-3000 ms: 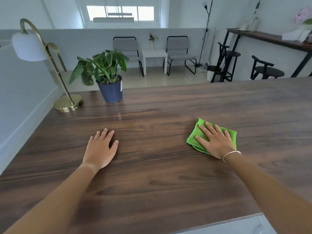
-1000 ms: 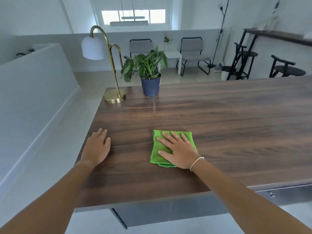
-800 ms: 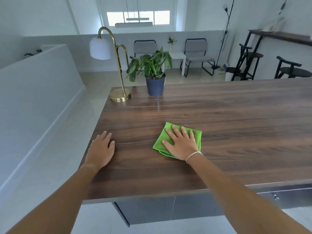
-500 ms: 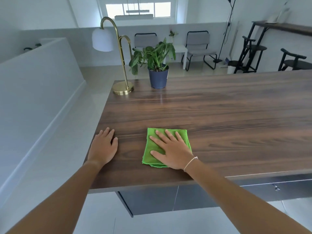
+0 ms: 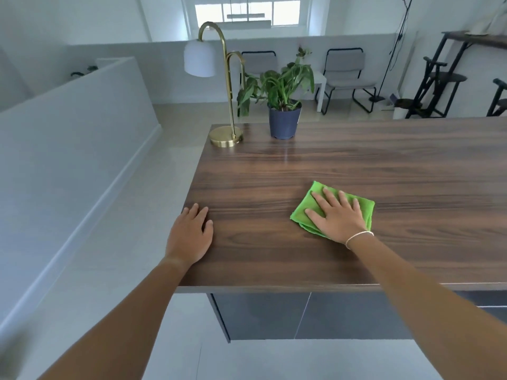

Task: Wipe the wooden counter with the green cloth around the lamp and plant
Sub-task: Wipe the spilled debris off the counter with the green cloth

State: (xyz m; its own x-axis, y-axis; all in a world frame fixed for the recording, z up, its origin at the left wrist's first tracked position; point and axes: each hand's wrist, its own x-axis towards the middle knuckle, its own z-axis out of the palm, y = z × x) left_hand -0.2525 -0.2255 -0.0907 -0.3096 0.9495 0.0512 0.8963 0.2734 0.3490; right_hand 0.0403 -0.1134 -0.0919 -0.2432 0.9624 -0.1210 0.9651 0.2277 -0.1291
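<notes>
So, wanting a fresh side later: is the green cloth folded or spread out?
Folded: the green cloth shows stacked layers at its near edge under the right hand.

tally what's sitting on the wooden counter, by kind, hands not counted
Lamp: 1
Potted plant: 1
Green cloth: 1, flat under the right hand
Total: 3

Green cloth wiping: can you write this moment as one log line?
right hand flat on green cloth | left hand flat on counter | lamp, plant untouched
</notes>
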